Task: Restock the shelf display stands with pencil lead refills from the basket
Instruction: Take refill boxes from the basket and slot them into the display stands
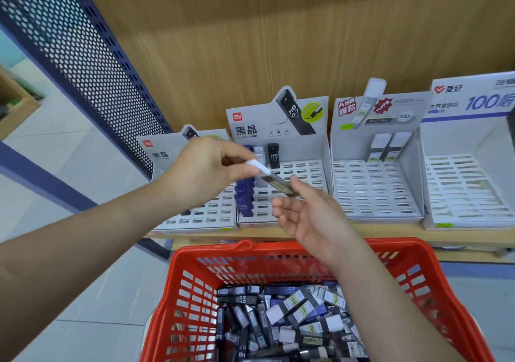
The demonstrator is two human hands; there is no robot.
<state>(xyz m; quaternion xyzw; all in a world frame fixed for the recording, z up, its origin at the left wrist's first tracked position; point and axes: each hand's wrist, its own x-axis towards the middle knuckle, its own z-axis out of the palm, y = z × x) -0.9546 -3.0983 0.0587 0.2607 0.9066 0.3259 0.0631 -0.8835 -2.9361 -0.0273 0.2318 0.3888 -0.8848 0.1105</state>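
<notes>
Pinching a white-capped lead refill (276, 181) over the shelf, apparently mid-handover, the left hand (206, 172) holds it above the right hand (309, 214), whose fingers lie loosely spread; next it likely needs slotting upright into the matching display stand (370, 194).

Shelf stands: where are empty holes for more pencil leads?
The white cardboard stand holding two white-capped refills is bare in front of them. The blue-and-white stand at far right shows only empty slots. Crowded: the blue refills column in the grey stand, and the red plastic basket.

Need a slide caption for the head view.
Left hand pinches a white-capped refill case, right hand at its other end, before display stands, above red basket.
</notes>
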